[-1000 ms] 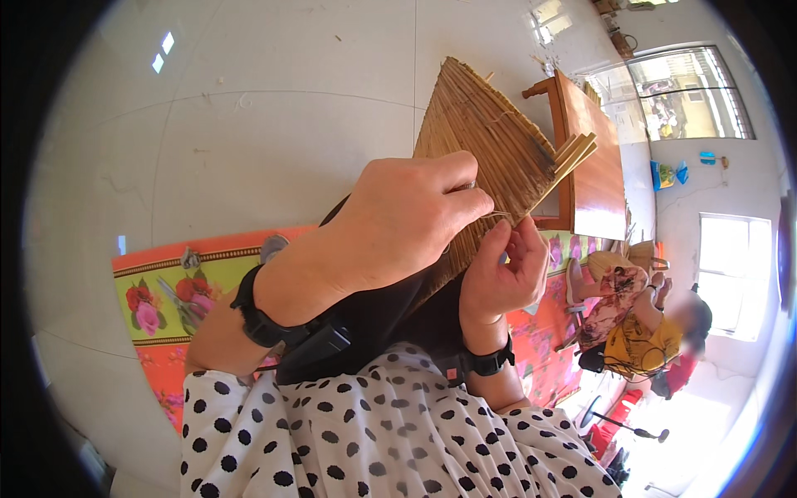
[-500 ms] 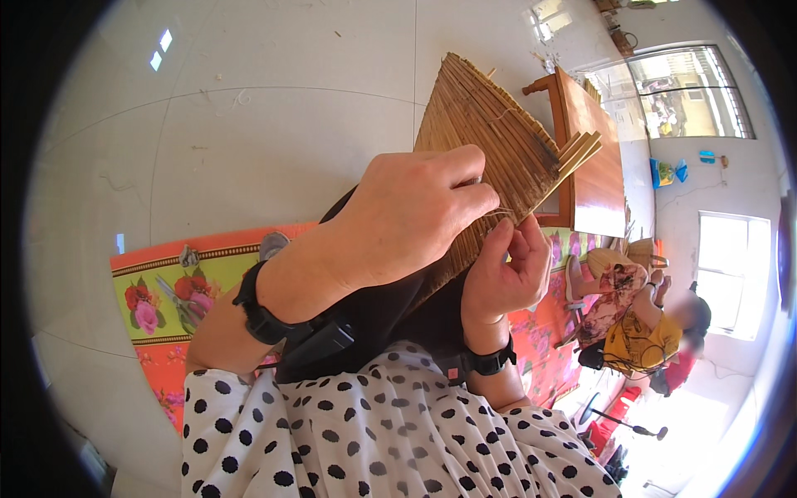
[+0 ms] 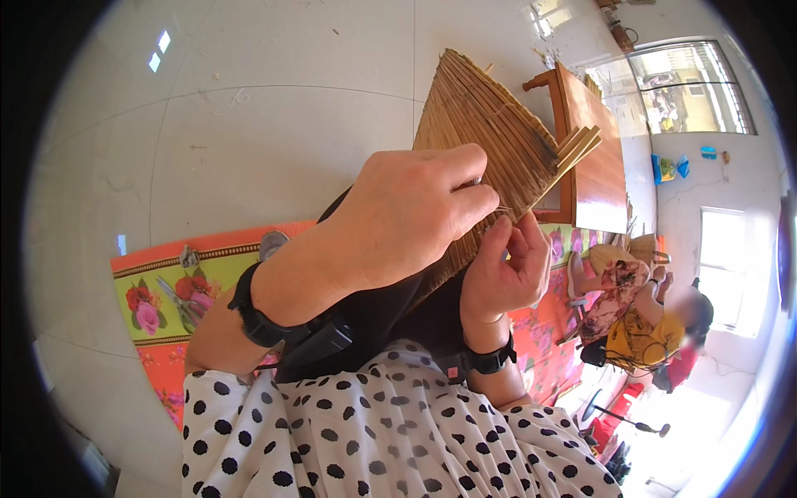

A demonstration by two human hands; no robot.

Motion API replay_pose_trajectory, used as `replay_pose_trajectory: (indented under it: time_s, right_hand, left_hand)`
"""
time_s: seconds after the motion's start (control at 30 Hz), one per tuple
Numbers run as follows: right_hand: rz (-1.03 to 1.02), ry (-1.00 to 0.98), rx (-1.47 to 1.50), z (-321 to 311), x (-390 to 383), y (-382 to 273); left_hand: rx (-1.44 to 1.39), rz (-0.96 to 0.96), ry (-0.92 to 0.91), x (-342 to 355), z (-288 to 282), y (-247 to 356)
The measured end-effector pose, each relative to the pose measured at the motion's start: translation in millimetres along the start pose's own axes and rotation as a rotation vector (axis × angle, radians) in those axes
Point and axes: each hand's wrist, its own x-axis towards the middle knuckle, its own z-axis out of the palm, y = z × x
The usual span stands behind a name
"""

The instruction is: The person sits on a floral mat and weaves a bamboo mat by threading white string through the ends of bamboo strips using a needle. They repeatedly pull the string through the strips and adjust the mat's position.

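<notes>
A stiff, fan-shaped piece of brown straw-like strips (image 3: 477, 108) lies tilted over my lap, its strips side by side and its edge bound. Several pale strip ends jut out at its right corner. My left hand (image 3: 407, 207) is closed over the piece, thumb and index finger pinching a thin pale strand (image 3: 503, 208). A small dark glint shows between those fingers; I cannot make out what it is. At the piece's lower right edge, my right hand (image 3: 508, 266) pinches with thumb and fingertips where the strand ends, its other fingers curled. The fingertips hide part of the strand.
A wooden stool or low table (image 3: 594, 149) lies beyond the piece, on the right. Under me spreads a red and green floral mat (image 3: 158, 290) on pale floor tiles (image 3: 274, 50). Another person (image 3: 647, 324) in yellow sits at the right, beside a basket (image 3: 646, 247).
Both hands have stayed almost in place. The strand between them, loosely curved before, now looks shorter and straighter. The piece has shifted very slightly.
</notes>
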Motion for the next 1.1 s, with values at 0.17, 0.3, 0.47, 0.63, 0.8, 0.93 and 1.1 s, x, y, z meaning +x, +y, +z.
replay_pose_trajectory:
  time_s: [0.17, 0.3, 0.47, 0.63, 0.8, 0.93, 1.1]
  right_hand:
    - [-0.058, 0.01, -0.012, 1, 4, -1]
    - [-0.107, -0.004, -0.019, -3, 10, -4]
    - [-0.079, 0.056, 0.06, 1, 12, -7]
    - [-0.043, 0.084, 0.175, 6, 9, 0]
    - [-0.041, 0.093, 0.292, 9, 11, 2]
    - [0.029, 0.078, 0.375, 9, 8, 3]
    - [0.009, 0.086, 0.425, 10, 12, 6]
  left_hand:
    - [0.075, 0.099, -0.037, 9, -6, -1]
    - [-0.016, 0.115, -0.031, 15, -5, -2]
    - [-0.103, 0.084, -0.054, 20, -4, -4]
    - [-0.089, 0.076, -0.103, 28, -5, -3]
    - [-0.03, 0.039, -0.175, 30, -9, -1]
    - [-0.007, 0.044, -0.18, 31, -7, -1]
    - [0.046, 0.035, -0.215, 36, -10, 4]
